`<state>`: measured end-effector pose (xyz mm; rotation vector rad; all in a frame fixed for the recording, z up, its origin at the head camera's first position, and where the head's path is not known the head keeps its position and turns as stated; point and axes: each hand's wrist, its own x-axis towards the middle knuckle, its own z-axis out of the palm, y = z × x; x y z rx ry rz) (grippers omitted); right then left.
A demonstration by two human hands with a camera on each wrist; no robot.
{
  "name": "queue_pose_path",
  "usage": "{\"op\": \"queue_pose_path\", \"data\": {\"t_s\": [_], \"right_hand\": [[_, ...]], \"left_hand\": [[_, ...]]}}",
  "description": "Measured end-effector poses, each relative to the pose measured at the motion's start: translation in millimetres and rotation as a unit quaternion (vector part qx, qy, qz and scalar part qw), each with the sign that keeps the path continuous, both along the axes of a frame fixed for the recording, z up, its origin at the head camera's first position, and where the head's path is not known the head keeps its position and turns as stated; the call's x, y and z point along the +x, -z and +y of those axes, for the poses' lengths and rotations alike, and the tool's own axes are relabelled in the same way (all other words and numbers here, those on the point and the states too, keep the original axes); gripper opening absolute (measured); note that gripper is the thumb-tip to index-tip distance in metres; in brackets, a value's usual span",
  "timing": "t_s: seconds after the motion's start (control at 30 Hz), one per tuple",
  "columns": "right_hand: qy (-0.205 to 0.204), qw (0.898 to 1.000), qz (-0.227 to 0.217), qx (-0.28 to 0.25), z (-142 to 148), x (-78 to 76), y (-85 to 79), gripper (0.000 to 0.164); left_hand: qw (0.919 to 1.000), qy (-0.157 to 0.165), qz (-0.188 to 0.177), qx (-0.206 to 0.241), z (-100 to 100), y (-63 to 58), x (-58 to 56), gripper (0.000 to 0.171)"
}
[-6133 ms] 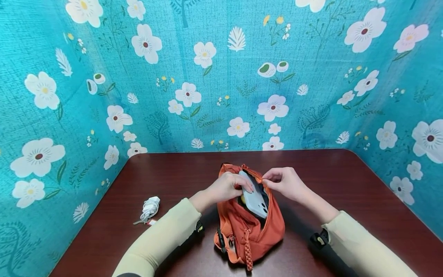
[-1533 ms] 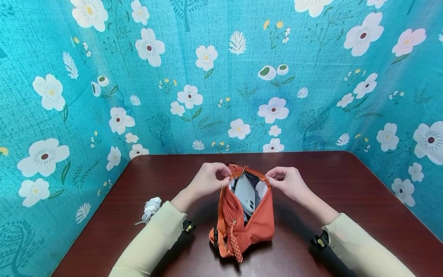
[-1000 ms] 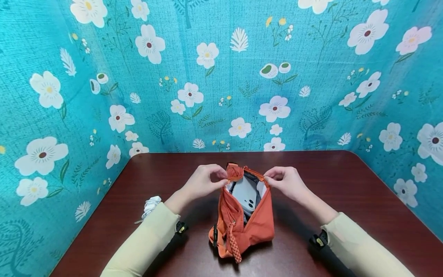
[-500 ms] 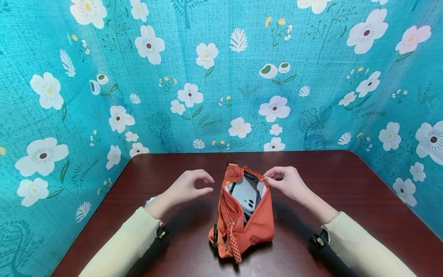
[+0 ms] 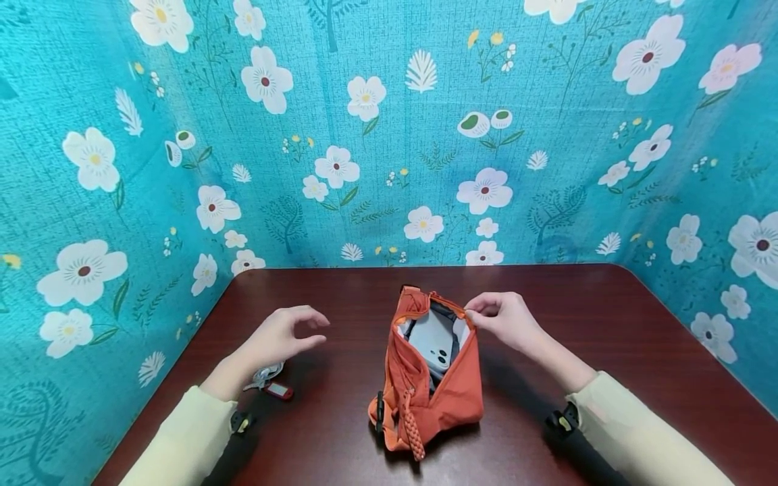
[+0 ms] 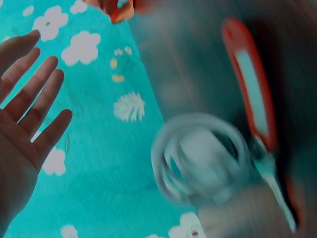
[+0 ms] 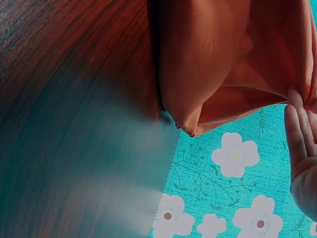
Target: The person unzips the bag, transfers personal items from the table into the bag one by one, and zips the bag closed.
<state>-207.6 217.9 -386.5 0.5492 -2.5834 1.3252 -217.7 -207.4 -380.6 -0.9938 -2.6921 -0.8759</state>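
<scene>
An orange fabric bag (image 5: 446,405) lies on the table with its zipped mouth spread apart. Inside it rests a pale smartphone (image 5: 430,337), its camera lenses toward the near side. My right hand (image 5: 507,320) pinches the right edge of the bag's mouth between thumb and fingers. Away to the left, my left hand (image 5: 276,337) hovers above the table with loose fingers and holds nothing. Below its wrist are a coiled white cable (image 6: 198,156), partly hidden in the head view, and a key (image 6: 277,193) with a red tag (image 6: 252,89); these look blurred in the left wrist view.
The dark wooden table (image 5: 340,432) ends at a teal flowered cloth (image 5: 389,135) hanging behind and at both sides. A braided pull (image 5: 412,425) and a strap with a black buckle (image 5: 379,412) lie at the bag's near left.
My left hand drew out of the bag from the phone, held the mouth's left edge, then let go and moved left toward the cable and key. My right hand still pinches the right edge.
</scene>
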Motion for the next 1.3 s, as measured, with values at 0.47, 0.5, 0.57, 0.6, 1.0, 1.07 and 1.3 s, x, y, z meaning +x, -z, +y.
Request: {"op": "queue_pose_path", "data": {"t_s": [0.47, 0.5, 0.57, 0.6, 1.0, 1.07, 1.3], "right_hand": [[-0.002, 1.000, -0.004, -0.002, -0.5, -0.3, 1.4, 0.007], [-0.002, 1.000, -0.004, -0.002, -0.5, -0.2, 1.5, 0.007], [-0.002, 1.000, -0.006, -0.003, -0.7, -0.2, 1.9, 0.007], [-0.002, 1.000, -0.005, -0.002, -0.7, -0.1, 1.9, 0.007], [-0.002, 1.000, -0.002, 0.004, -0.7, 0.1, 2.7, 0.007], [-0.002, 1.000, -0.002, 0.005, -0.6, 0.3, 2.7, 0.007], [0.000, 1.000, -0.003, 0.003, -0.8, 0.2, 2.8, 0.006]], "left_hand": [[0.9934, -0.059, -0.097, -0.018, -60.1, 16.4, 8.4, 0.034], [0.9921, -0.064, -0.106, -0.020, -63.9, 18.0, 9.1, 0.035], [0.9887, -0.079, -0.125, -0.022, -70.3, 21.5, 10.2, 0.040], [0.9871, -0.085, -0.134, -0.023, -73.2, 23.1, 10.6, 0.042], [0.9751, -0.117, -0.186, -0.029, -86.4, 38.4, 8.8, 0.068], [0.9736, -0.120, -0.192, -0.030, -86.9, 41.3, 8.7, 0.069], [0.9710, -0.137, -0.194, -0.026, -86.2, 46.6, 5.3, 0.061]]}}
